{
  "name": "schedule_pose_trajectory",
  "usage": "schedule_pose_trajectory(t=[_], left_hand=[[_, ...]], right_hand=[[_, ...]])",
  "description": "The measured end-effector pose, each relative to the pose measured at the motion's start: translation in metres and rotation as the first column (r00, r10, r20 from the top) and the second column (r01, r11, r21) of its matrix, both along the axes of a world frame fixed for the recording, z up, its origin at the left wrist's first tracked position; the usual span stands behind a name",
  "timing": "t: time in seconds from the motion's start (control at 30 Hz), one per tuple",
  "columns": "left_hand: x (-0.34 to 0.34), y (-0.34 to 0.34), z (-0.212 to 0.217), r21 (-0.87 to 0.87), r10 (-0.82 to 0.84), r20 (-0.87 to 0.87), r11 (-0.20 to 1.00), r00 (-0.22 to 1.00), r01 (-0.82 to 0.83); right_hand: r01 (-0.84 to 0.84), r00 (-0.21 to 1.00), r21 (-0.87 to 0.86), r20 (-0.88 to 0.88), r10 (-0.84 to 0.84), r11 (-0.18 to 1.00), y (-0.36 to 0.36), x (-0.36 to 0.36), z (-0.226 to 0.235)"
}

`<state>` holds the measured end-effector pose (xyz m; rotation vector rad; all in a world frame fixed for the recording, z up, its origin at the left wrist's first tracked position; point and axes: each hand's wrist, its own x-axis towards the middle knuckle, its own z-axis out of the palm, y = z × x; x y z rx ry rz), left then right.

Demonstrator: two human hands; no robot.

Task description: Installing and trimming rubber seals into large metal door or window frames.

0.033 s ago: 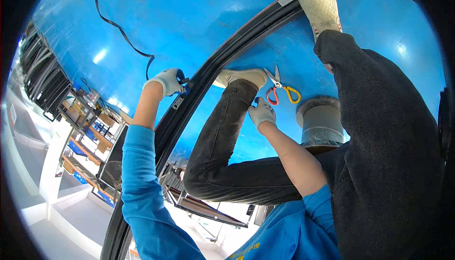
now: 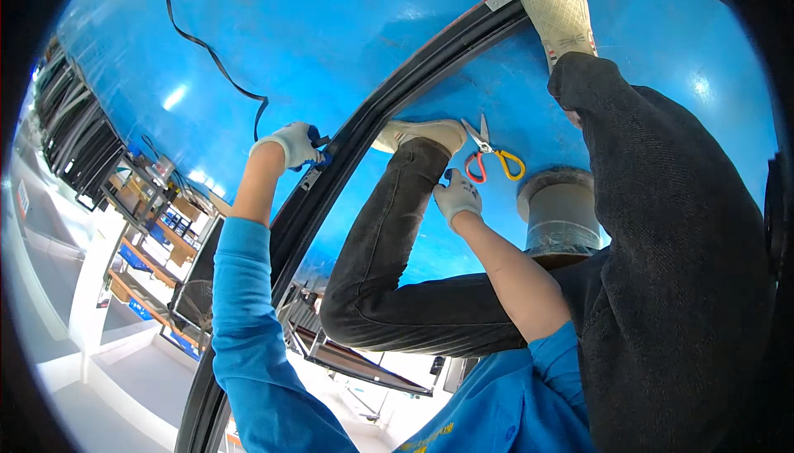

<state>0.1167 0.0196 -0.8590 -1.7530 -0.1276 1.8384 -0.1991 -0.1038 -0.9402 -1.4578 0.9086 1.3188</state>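
Note:
My left hand, in a pale glove, is closed around a blue-handled tool held against a long black frame strip that lies across the blue floor. My right hand, also gloved, is closed beside my bent leg in dark trousers, with a small dark object showing at its fingertips. Scissors with one red and one yellow handle loop lie on the floor just beyond that hand, next to my pale shoe.
A grey roll of tape stands right of the scissors. A black cable snakes over the floor to the tool. My other leg and shoe fill the right. Shelves with boxes and dark racks stand left.

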Motion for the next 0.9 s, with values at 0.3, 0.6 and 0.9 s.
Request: schedule_pose_trajectory(t=[0.3,0.6,0.9], left_hand=[[0.005,-0.002,0.005,0.015,0.046,-0.104,0.999,0.993,-0.045],[0.004,0.046,-0.010,-0.096,0.219,-0.072,0.970,0.973,-0.225],[0.025,0.035,-0.018,-0.065,0.347,-0.244,0.926,0.905,-0.373]], right_hand=[[0.024,0.999,0.034,-0.042,-0.022,0.999,-0.004,0.007,-0.001],[0.025,0.998,0.059,-0.067,-0.021,0.998,-0.002,0.006,-0.006],[0.105,0.990,0.055,-0.099,-0.099,0.993,-0.009,0.007,-0.017]])
